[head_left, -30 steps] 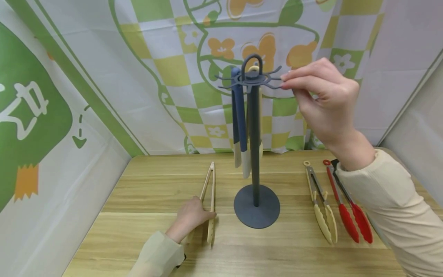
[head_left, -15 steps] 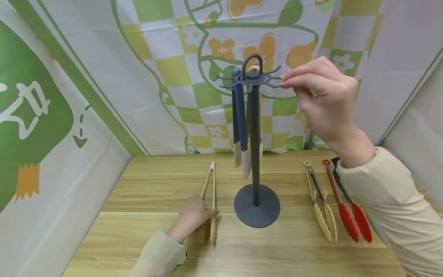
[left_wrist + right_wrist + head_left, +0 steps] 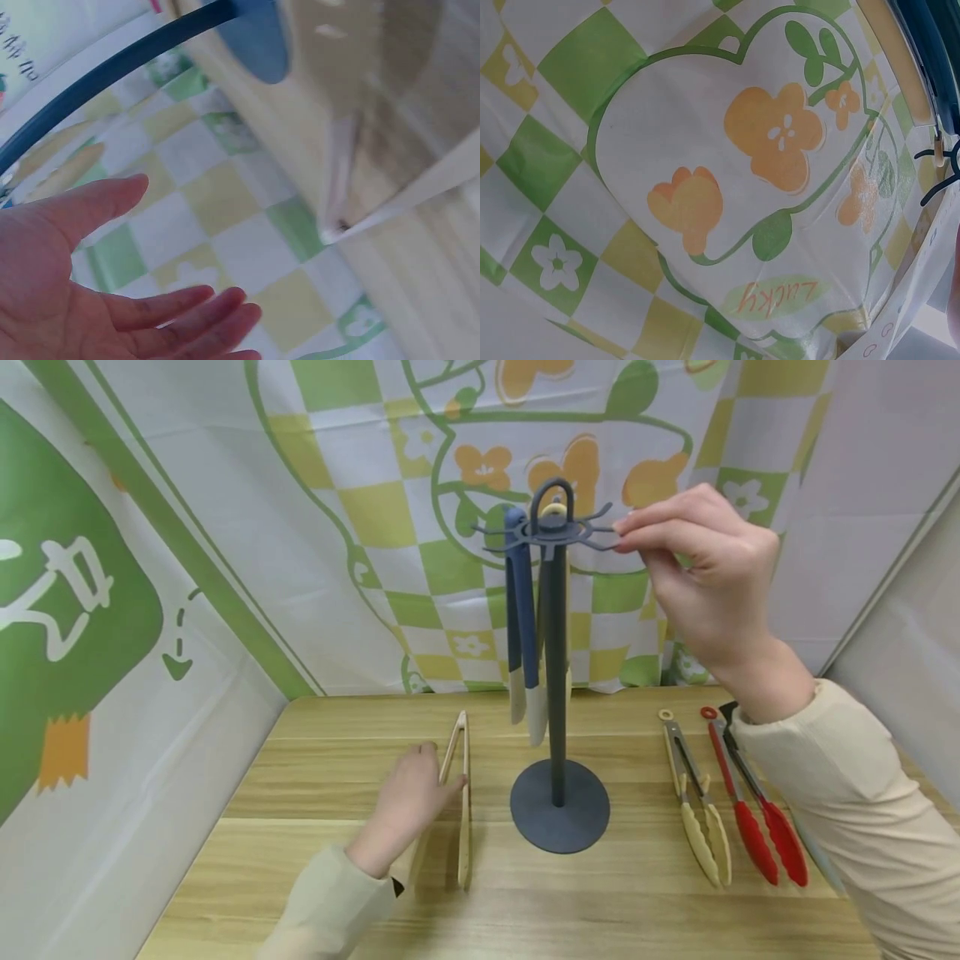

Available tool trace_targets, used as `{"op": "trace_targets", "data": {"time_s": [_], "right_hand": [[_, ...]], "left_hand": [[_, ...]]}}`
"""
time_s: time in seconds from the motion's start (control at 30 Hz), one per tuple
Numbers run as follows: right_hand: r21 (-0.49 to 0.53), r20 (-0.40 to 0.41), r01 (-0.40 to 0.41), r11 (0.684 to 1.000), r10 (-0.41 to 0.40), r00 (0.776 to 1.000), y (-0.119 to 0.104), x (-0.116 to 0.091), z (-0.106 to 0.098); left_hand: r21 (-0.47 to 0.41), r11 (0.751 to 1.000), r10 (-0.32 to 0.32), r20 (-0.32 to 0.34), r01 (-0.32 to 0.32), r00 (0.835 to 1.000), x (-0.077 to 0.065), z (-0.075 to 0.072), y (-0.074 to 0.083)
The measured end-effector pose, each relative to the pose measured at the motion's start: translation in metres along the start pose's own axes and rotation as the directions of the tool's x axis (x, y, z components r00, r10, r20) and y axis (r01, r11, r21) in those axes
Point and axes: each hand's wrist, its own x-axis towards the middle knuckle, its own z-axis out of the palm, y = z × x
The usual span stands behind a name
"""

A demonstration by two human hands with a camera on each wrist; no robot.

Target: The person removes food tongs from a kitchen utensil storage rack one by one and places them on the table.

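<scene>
In the head view a dark grey rotating-style utensil stand [image 3: 557, 710] with hooked arms stands upright on the table. My right hand [image 3: 708, 568] pinches the tip of one of its right-hand hooks between thumb and fingers. Blue tongs [image 3: 527, 627] with pale tips hang from the left side; a cream utensil [image 3: 568, 681] hangs behind the pole, mostly hidden. Light wooden tongs [image 3: 464, 835] lie spread on the table to the left, hinge end away from me. My left hand [image 3: 408, 797] is over them, covering part of one arm; in the left wrist view its thumb and fingers are spread apart.
On the right of the table lie cream-tipped tongs [image 3: 705, 835] and red tongs [image 3: 757, 827], with a dark handle [image 3: 726, 714] partly behind my right sleeve. A patterned cloth [image 3: 465, 602] hangs along the table's back edge.
My left hand has moved away from me along the wooden tongs, which shifted slightly to the right earlier. My right hand keeps its pinch on the hook.
</scene>
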Motion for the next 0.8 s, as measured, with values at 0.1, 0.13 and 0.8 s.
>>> {"op": "trace_targets", "data": {"time_s": [0.1, 0.13, 0.8], "right_hand": [[-0.003, 0.005, 0.004, 1.0, -0.004, 1.0, 0.0, 0.0, 0.0], [-0.006, 0.006, 0.006, 1.0, -0.006, 1.0, 0.0, 0.0, 0.0], [-0.103, 0.076, 0.086, 0.991, -0.078, 0.994, -0.003, -0.001, -0.001]], "left_hand": [[-0.039, 0.999, 0.026, -0.056, -0.029, 0.998, 0.001, -0.011, 0.007], [-0.058, 0.997, 0.041, -0.084, -0.046, 0.996, 0.001, -0.015, 0.01], [-0.075, 0.884, 0.352, -0.541, -0.461, 0.764, -0.002, -0.076, 0.049]]}}
